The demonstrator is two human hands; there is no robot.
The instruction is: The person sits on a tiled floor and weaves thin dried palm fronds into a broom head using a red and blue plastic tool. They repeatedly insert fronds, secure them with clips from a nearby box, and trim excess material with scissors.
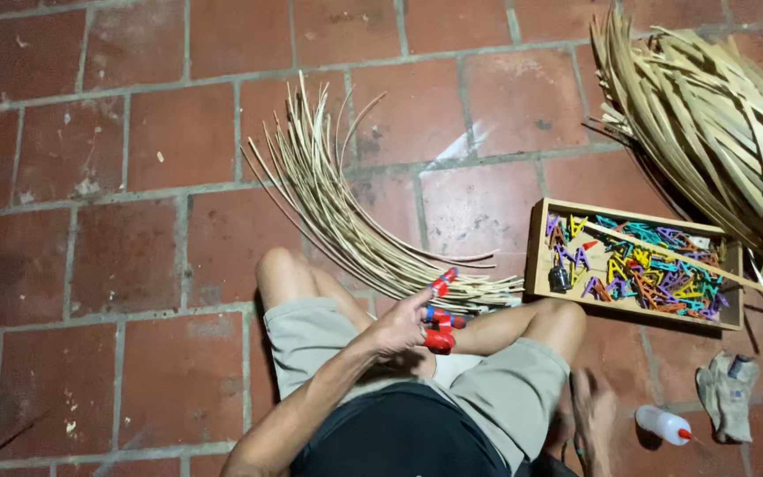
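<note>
The floor (90,247) is laid with reddish-brown square tiles with pale grout lines, dusty and scuffed in places; the person sits on it with bare knees drawn up, in light grey shorts (496,389) and a dark top, seen from the head camera looking down.

The left hand (412,322) is raised over the lap, near the middle of the scene, fingers partly curled; several fingers are wrapped in red and blue tape (441,329), one taped finger pointing up and away; it grips nothing that can be made out, though its fingertips lie just beside the near ends of a bundle of thin pale cane strips (337,208); whether they touch the strips cannot be told. The bundle fans out in a curve from the knees toward the far left, lying on the tiles.

The right hand (593,415) is low at the near right, blurred beside the right thigh; how it is set cannot be told, nor whether it holds anything.

To the right stands a shallow wooden box (537,256) filled with small clips in many colours (655,269), with a dark small object in its left corner; a long strip lies across it. Far right lies a big heap of wider flat strips (717,124). At the near right are a small white squeeze bottle with a red tip (662,424) and, just beside it, a crumpled grey cloth (728,393).
</note>
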